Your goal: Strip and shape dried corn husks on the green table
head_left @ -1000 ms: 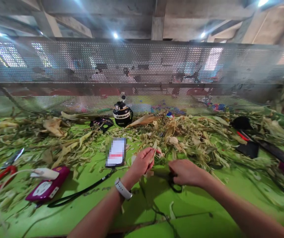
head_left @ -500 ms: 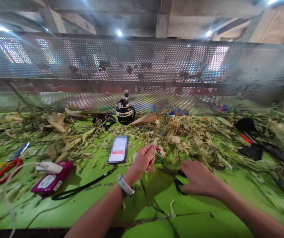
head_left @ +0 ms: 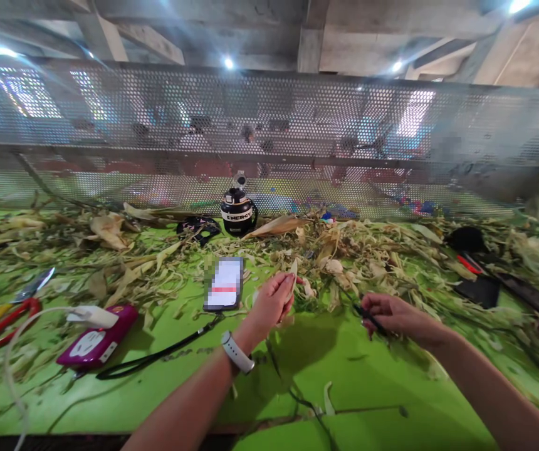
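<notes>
Your left hand (head_left: 271,302), thumb and fingers pressed together, is clamped on a pale husk piece (head_left: 294,270), whose pointed tip stands up above the fingertips. The piece lies in the grip over the middle of the green table (head_left: 363,407), at the near edge of the husk heap. Your right hand (head_left: 398,316), well apart on the other side of the bare patch, is curled round the dark handles of the black scissors (head_left: 373,321); the blades point away from you toward the husks, and whether they are parted cannot be told. A white watch (head_left: 237,352) encircles your left wrist.

To the left of the left hand lies a phone (head_left: 226,282), screen up, its black strap (head_left: 156,358) trailing toward you. Farther left sit a purple power block (head_left: 98,341), with a white plug (head_left: 93,316) in it, and cutters with red and yellow handles (head_left: 32,307).

Beyond your hands, the husk heap (head_left: 368,257) spreads across the table. At its back stands a black bottle (head_left: 237,220), upright, lid raised, its pale band lettered "ENERGY". Behind everything rises a perforated screen (head_left: 288,113), through which people show indistinctly.
</notes>
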The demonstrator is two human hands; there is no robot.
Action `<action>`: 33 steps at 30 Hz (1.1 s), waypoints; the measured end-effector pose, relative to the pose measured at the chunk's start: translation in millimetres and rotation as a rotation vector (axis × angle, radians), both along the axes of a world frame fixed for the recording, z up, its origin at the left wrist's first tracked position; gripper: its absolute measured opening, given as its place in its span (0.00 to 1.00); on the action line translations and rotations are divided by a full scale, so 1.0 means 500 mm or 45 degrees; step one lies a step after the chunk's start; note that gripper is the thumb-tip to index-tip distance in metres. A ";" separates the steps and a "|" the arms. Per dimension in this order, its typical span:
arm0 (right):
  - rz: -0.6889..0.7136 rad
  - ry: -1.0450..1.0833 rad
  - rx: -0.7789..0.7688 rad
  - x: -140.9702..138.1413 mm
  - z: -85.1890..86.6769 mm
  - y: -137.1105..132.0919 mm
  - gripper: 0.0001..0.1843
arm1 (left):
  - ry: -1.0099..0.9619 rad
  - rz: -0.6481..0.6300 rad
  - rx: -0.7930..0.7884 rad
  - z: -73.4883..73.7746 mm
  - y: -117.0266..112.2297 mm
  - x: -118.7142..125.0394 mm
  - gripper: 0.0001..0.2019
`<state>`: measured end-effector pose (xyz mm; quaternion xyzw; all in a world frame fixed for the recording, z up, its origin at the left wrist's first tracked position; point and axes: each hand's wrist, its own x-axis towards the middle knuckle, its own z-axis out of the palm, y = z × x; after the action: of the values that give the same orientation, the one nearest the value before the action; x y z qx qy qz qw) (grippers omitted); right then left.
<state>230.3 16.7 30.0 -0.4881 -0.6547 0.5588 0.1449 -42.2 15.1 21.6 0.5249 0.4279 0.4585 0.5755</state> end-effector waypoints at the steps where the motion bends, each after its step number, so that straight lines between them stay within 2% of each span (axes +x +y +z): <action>1: -0.017 0.034 -0.006 -0.004 -0.002 0.005 0.21 | 0.017 -0.004 0.011 0.001 0.000 0.001 0.17; 5: 0.091 0.076 0.006 -0.040 0.007 0.021 0.27 | 0.063 -0.017 0.088 -0.001 0.001 0.003 0.16; 10: 0.268 0.064 0.013 -0.080 0.034 0.033 0.27 | 0.237 -0.182 0.249 -0.009 0.000 0.001 0.17; 17: 0.320 0.101 0.043 -0.072 0.024 0.042 0.25 | 0.474 -0.333 0.407 -0.013 0.003 -0.005 0.18; 26: 0.226 0.105 0.053 -0.065 0.018 0.037 0.23 | 0.511 -0.434 0.357 -0.010 0.006 -0.013 0.19; 30: 0.155 0.054 0.054 -0.067 0.018 0.036 0.23 | 0.485 -0.431 0.344 -0.011 0.006 -0.015 0.20; 33: 0.040 0.054 0.100 -0.068 0.012 0.038 0.22 | 0.384 -0.396 0.249 -0.009 0.005 -0.014 0.20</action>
<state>196.5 35.8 36.0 -0.4599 -0.6804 0.5450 0.1690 -49.3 17.4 17.1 0.7002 0.3767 0.3200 0.5151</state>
